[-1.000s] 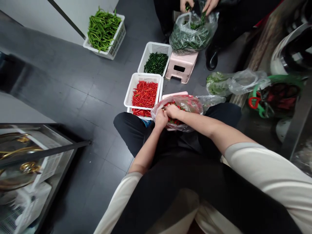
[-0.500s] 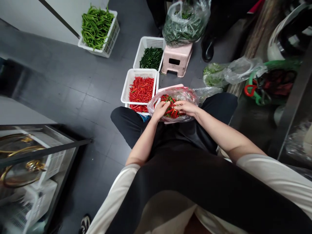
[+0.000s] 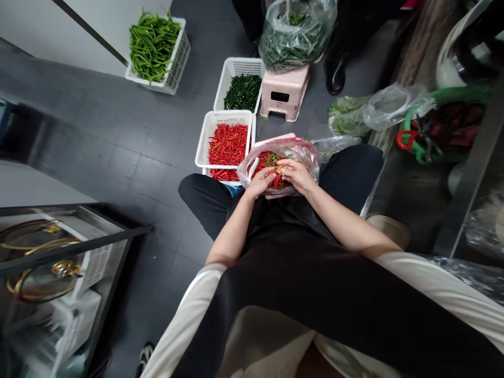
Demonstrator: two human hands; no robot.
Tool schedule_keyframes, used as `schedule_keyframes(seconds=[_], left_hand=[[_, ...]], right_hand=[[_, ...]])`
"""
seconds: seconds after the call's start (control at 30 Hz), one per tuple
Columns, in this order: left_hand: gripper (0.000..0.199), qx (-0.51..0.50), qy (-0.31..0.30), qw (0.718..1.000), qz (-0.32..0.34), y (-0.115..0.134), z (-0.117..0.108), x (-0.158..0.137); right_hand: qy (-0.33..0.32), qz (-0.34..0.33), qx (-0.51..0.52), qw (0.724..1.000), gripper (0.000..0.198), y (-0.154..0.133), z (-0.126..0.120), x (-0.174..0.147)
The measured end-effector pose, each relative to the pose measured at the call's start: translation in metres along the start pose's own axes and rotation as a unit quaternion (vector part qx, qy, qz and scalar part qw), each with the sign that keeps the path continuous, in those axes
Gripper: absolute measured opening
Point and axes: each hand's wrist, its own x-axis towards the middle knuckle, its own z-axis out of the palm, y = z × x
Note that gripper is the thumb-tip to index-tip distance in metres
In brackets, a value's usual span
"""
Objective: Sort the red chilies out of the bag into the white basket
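Between my knees, a clear plastic bag (image 3: 311, 152) lies open, full of red chili peppers (image 3: 268, 158) with green stems. Over its mouth, my right hand (image 3: 297, 176) pinches an orange-red chili pepper (image 3: 280, 167). My left hand (image 3: 260, 184) is closed at the lower end of that same pepper, thumb and fingers together. Left of the bag stands a white basket (image 3: 201, 142) of red chili peppers, resting on another basket with more of them.
Beyond are a white basket (image 3: 225, 79) of dark green chilies and a pink stool (image 3: 289, 84) bearing a bag of green chilies (image 3: 295, 47). A person's shoe (image 3: 334, 76) is beside it. Scissors (image 3: 406, 139) lie at right; a metal rack (image 3: 122, 233) stands left.
My right hand has turned and drawn slightly nearer to me, with an orange-red pepper now showing between both hands. My left hand has shifted slightly towards me.
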Motion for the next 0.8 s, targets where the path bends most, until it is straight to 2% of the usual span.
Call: schedule_keyframes(seconds=[0.17, 0.3, 0.37, 0.47, 0.53, 0.63, 0.8], left_hand=[[0.024, -0.053, 0.057, 0.997, -0.013, -0.004, 0.006, 0.001], [0.027, -0.074, 0.070, 0.993, -0.059, -0.001, 0.015, -0.002], [0.028, -0.079, 0.085, 0.992, -0.047, -0.002, 0.019, -0.004], [0.023, -0.103, 0.095, 0.990, -0.014, -0.004, 0.020, -0.005], [0.019, -0.137, 0.067, 0.988, -0.008, -0.005, 0.017, -0.006], [0.020, -0.181, 0.023, 0.983, -0.018, -0.004, 0.010, -0.008], [0.023, -0.191, -0.001, 0.980, -0.046, -0.003, 0.005, -0.011]], right_hand=[[0.087, -0.003, 0.028, 0.996, 0.045, 0.006, 0.012, -0.001], [0.122, -0.029, -0.028, 0.992, 0.037, 0.011, 0.020, -0.002], [0.129, -0.045, -0.061, 0.989, 0.034, 0.013, 0.022, -0.002], [0.113, -0.017, -0.077, 0.990, 0.028, 0.014, 0.019, -0.001], [0.076, 0.031, -0.045, 0.996, 0.028, 0.013, 0.015, 0.002], [0.015, 0.093, 0.027, 0.995, 0.027, 0.012, 0.009, 0.005], [-0.016, 0.172, 0.099, 0.980, 0.019, 0.010, 0.006, 0.002]])
